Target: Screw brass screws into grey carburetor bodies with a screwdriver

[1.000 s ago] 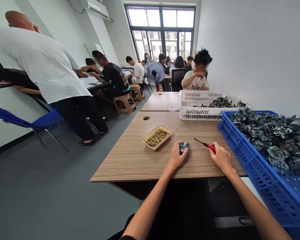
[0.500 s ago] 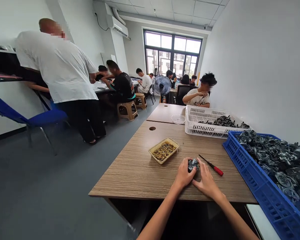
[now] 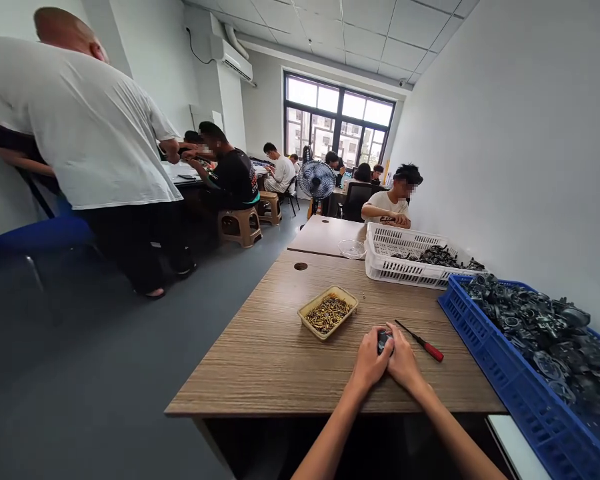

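A person's two bare hands work at a wood-grain desk [image 3: 250,380], seen from a head cam. Landmark for places: a small cream tray [image 3: 341,323] w/ brass-coloured pieces [image 3: 329,313] heaped in it, on the desk.

The task's thing, a small grey metal part [image 3: 383,341], is just R of the tray & nearer the wearer, mostly hidden b/w the hands. L hand [image 3: 373,357]: fingers curled in, gap only as wide as the part, thumb across its near side, fingertips at its far side; firm hold. R hand [image 3: 403,360]: fingers close tog., lightly bent, laid along the part's R side, tips near the L fingertips; it shares the hold. R thumb mostly hidden, so can't tell exactly where it presses.

Screwdriver [image 3: 433,351], red handle, dark shaft: lies on desk, farther R of tray than the hands, neither hand touching it. Well R of tray: blue crate [image 3: 495,357] piled w/ similar grey metal parts [image 3: 520,320]. Beyond tray & to R: white basket [image 3: 405,273] w/ dark parts; a clear dish [image 3: 351,249] sits b/w. Past those, a co-worker [image 3: 387,207] in a pale top.
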`<state>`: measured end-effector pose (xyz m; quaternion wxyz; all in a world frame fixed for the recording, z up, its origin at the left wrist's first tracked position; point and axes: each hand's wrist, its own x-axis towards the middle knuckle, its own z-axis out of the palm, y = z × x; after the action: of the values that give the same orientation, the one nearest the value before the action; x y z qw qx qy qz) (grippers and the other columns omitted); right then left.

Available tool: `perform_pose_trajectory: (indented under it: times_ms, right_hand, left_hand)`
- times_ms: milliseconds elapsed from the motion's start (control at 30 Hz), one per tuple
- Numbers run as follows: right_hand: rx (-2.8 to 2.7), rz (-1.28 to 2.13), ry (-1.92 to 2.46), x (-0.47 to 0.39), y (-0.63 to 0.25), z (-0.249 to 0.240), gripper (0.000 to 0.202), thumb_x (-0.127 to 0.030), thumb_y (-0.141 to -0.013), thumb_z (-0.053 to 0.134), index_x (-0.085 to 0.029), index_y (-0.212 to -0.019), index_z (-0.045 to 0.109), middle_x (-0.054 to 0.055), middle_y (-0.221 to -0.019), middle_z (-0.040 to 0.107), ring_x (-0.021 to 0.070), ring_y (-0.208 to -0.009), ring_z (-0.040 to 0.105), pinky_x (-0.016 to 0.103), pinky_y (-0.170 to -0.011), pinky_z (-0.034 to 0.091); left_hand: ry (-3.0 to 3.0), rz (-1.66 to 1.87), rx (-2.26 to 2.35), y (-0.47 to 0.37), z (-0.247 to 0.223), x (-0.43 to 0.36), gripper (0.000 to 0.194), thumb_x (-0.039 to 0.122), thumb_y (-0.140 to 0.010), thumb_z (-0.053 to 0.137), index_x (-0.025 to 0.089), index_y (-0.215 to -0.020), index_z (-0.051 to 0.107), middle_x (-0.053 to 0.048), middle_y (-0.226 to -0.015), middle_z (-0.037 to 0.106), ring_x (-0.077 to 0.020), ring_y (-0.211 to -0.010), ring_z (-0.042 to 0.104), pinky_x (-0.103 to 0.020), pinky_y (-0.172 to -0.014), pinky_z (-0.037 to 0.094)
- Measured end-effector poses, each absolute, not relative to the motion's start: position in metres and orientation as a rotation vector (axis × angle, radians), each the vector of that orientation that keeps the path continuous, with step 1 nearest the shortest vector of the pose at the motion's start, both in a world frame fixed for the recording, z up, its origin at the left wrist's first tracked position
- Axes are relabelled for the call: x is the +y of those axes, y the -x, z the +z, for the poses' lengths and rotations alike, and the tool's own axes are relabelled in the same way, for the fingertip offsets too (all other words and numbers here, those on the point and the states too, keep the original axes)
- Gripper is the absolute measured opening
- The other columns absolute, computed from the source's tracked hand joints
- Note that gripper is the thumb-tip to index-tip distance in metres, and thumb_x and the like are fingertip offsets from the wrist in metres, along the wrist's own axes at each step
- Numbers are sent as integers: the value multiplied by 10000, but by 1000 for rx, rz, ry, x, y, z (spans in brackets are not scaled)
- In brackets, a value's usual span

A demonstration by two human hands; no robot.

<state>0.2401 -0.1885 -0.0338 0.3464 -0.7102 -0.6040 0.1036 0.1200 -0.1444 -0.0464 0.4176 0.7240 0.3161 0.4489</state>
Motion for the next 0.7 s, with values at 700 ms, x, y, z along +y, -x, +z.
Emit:
perform_pose_trajectory:
  times_ms: [700]
  right_hand:
    - [-1220,-694,2319,-415,-373,149,783,-543,-854,693,-180,-1492,419,163,-1407,557,313,-1292,543,477,-1138,413]
  left_hand:
    - [-1762,1025,779,-120,-54,-137,485,610,-895,502,193,-1138,552,-127,-1134,649,-288,-1009,681,-513,-946,567]
